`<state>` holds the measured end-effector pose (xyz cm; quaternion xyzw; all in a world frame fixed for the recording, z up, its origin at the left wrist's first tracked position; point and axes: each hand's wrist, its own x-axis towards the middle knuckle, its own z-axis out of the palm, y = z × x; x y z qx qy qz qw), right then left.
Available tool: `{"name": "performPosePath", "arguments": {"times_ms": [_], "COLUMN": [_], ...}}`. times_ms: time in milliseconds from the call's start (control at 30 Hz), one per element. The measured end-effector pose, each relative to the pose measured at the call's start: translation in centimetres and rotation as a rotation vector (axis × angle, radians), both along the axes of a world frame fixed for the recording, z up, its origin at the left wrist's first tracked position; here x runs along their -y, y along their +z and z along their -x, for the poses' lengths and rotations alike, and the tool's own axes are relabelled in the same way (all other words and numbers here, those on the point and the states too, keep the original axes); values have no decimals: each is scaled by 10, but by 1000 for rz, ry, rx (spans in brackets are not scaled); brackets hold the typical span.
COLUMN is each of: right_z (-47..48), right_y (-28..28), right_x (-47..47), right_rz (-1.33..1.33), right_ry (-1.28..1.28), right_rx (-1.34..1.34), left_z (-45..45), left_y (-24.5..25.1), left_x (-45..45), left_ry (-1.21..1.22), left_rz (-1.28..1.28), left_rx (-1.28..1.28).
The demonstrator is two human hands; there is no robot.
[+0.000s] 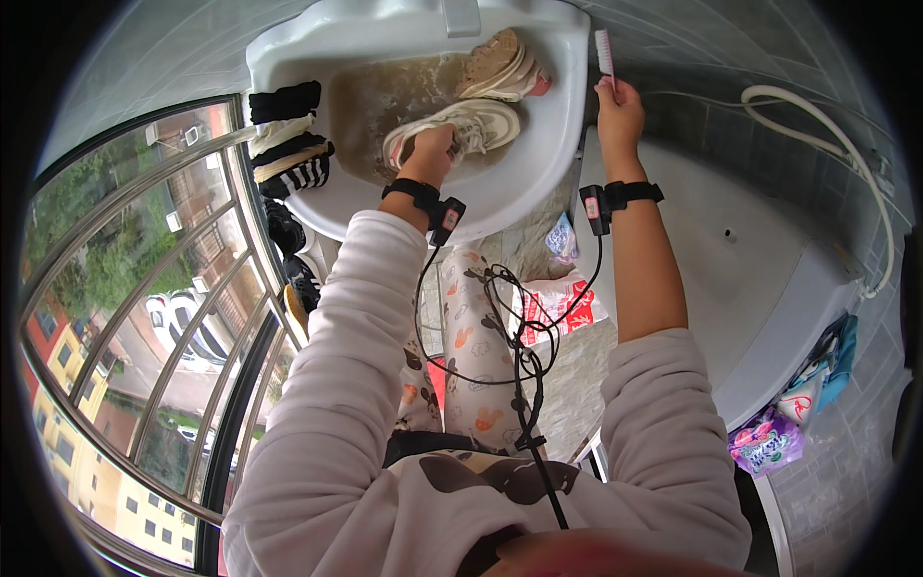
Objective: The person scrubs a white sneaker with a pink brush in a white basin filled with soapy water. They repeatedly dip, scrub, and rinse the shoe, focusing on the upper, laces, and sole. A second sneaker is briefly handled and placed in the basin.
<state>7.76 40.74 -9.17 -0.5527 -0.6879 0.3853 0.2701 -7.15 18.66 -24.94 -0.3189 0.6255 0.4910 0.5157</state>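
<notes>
My left hand [431, 148] grips a pale lace-up sneaker [490, 122] at its opening, with the fingers partly hidden inside the shoe. The sneaker lies in murky, foamy water [368, 94] in a white washbasin [555, 162]. Behind it a second pale sneaker [497, 68] with a tan sole and a pink patch leans on its side against the basin wall. Out past the basin's right rim, my right hand [620, 108] holds a pink-handled scrub brush [604, 54] upright, its white bristles facing left.
Folded dark and striped fabric items [292, 162] lie on the basin's left rim. Below them stand black shoes [299, 278] by the barred window. A bathtub [692, 231] and a looped hose [829, 126] are at right. Black cables [530, 346] hang between my wrists; plastic bags [555, 306] lie on the floor.
</notes>
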Motion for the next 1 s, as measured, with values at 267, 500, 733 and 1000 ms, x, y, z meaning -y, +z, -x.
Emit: {"name": "performPosePath", "arguments": {"times_ms": [267,500,733,1000], "right_z": [58,68,77,138], "right_y": [20,11,-37,-120], "right_x": [74,113,114,147], "right_rz": [-67,-29,296,227], "right_ry": [192,604,541,532], "right_rx": [141,274,540,425], "left_z": [10,16,42,82], "left_y": [27,43,5,11], "left_x": [-9,1,55,62], "left_ry": [-28,-100,268,362], "left_rz": [-61,-12,59,27], "left_rx": [45,81,118,-31]}}
